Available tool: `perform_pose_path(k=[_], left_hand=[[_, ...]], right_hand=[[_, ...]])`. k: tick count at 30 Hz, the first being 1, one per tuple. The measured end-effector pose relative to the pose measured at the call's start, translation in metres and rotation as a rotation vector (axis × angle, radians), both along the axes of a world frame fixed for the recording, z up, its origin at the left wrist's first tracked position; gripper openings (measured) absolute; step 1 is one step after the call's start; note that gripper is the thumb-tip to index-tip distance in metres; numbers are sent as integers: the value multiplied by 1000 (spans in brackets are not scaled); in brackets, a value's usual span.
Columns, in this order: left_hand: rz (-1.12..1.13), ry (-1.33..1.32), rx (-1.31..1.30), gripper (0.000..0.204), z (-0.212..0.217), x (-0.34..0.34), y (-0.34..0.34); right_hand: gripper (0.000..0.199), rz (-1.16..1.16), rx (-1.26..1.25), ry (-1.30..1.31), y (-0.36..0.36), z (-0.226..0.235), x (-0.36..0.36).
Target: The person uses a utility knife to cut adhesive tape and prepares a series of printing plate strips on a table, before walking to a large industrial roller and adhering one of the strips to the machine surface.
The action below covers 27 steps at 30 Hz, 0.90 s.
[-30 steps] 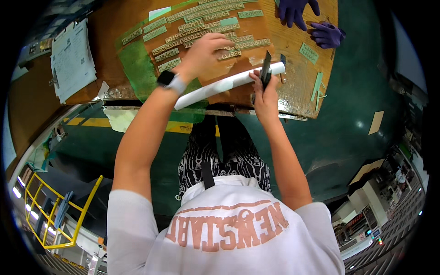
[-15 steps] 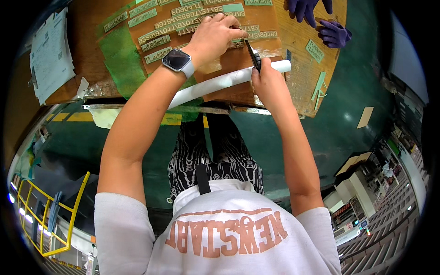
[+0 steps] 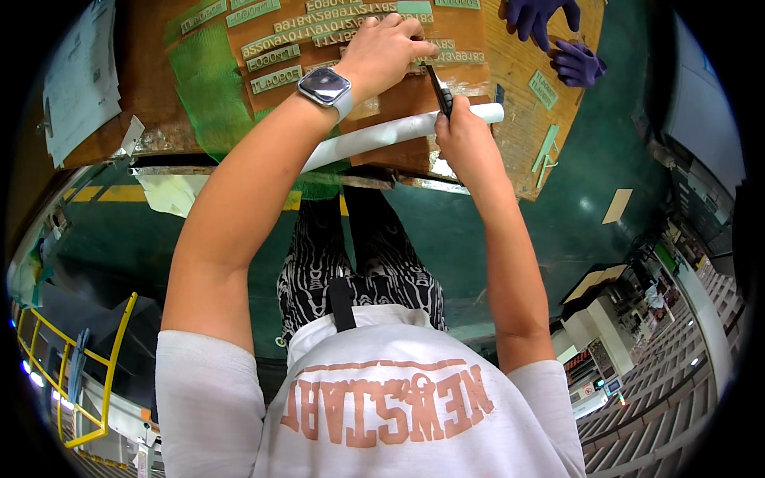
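In my right hand (image 3: 464,131) is a black utility knife (image 3: 441,94), its fingers wrapped round the handle. The blade end points up and left, close under my left fingertips. My left hand (image 3: 386,52), with a watch at its wrist, is bent over the rows of green strips with raised mirrored characters (image 3: 275,80). Its fingers are curled, and whatever lies beneath their tips is hidden. These strips lie on a brown sheet (image 3: 454,80) on the wooden table. A white roll (image 3: 374,139) lies across the sheet's near edge, below both hands.
Purple gloves (image 3: 578,64) lie at the table's right edge. Near them are a loose green lettered strip (image 3: 543,89) and thin green offcuts (image 3: 545,149). Green translucent film (image 3: 209,92) spreads left of the sheet. Clipped papers (image 3: 80,88) are at the far left.
The view has shifted slightly. My left hand has moved a little up and to the right over the strips. The knife stays in my right hand, close to the left fingertips.
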<state>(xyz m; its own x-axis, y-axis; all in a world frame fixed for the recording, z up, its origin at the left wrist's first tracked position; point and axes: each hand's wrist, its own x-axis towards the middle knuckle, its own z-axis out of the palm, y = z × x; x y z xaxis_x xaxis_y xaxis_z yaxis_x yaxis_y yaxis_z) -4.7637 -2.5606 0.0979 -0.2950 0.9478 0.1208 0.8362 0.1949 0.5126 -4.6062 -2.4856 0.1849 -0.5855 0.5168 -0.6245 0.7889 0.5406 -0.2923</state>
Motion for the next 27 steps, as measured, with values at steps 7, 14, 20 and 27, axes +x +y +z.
perform_pose_path(k=[7,14,20,27], left_hand=[[31,36,-39,34,4,4,4],[56,37,-49,35,2,7,3],[112,48,-68,33,5,12,3],[-224,-294,-108,33,12,-33,6]], right_hand=[[22,-18,-25,2,0,-7,2],[23,16,-29,-20,-2,3,4],[22,-20,-73,-35,5,1,5],[23,50,-57,-14,-19,32,6]])
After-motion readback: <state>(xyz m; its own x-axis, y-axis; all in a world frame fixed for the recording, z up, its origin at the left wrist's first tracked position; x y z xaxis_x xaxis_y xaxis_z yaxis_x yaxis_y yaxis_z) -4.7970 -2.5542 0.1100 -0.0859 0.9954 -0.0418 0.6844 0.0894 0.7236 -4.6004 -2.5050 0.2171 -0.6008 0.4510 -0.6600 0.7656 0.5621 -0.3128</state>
